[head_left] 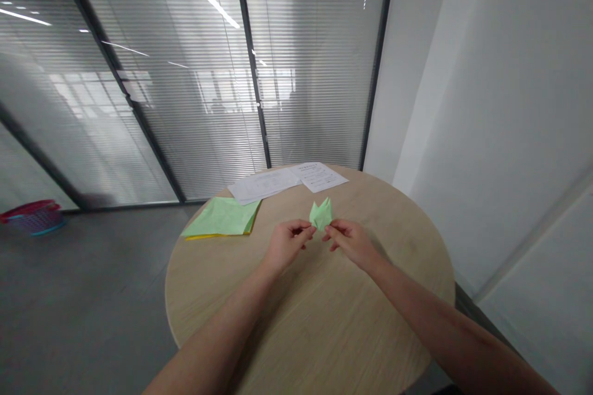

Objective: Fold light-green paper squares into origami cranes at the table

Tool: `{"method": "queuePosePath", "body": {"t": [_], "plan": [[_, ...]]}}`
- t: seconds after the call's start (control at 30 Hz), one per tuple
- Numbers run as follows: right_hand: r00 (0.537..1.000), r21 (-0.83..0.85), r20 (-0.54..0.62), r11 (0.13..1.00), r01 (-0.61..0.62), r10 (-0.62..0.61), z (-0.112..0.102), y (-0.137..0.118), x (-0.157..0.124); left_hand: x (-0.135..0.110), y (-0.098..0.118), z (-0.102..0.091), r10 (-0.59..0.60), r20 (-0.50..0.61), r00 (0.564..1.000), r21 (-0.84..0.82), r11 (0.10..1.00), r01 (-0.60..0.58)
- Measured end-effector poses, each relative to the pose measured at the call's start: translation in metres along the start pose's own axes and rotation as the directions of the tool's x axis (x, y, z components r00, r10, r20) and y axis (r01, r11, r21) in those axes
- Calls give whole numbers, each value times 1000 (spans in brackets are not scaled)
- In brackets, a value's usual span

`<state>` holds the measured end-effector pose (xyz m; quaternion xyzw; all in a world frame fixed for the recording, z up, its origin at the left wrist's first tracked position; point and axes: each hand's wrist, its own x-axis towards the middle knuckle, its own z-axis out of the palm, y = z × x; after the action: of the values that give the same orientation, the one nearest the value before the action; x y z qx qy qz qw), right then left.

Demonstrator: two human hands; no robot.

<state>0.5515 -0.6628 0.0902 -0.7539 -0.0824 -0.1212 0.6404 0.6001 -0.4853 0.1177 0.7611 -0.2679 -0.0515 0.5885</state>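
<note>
The left hand [287, 245] and right hand [353, 243] grasped a folded green paper [320, 215] in their fingers [304, 235], one at each lower side, over the surface [324, 327] toward its far edge. Green and yellow sheets [222, 217] lay by the far-left edge, white printed sheets [319, 178] along the far edge.

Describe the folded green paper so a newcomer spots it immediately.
At the round table, find the left hand and right hand. Held between them is the folded paper. Unlike the flat green sheet to its left, it's small, with pointed tips.
</note>
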Motion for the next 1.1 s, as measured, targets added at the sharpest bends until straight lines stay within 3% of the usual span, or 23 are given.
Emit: {"method": "queuePosePath", "body": {"t": [0.2, 0.5, 0.7, 0.83, 1.1], "plan": [[999, -40, -23, 999, -27, 26, 0, -1, 0, 4, -8, 3, -54, -8, 999, -153, 987, 52], [995, 105, -67, 992, -68, 75, 4, 4, 4, 3, -9, 5, -120, -9, 993, -293, 949, 112], [991, 116, 83, 987, -111, 102, 3, 1, 3, 4, -10, 1, -138, 54, 989, -287, 946, 148], [987, 113, 53, 981, -158, 152, 3, 2, 2, 4, -11, 2, -160, 119, 980, -223, 957, 184], [983, 156, 71, 971, -180, 171, 3, 6, 4, 4, -15, 4, -196, 116, 974, -67, 977, 204]]}}
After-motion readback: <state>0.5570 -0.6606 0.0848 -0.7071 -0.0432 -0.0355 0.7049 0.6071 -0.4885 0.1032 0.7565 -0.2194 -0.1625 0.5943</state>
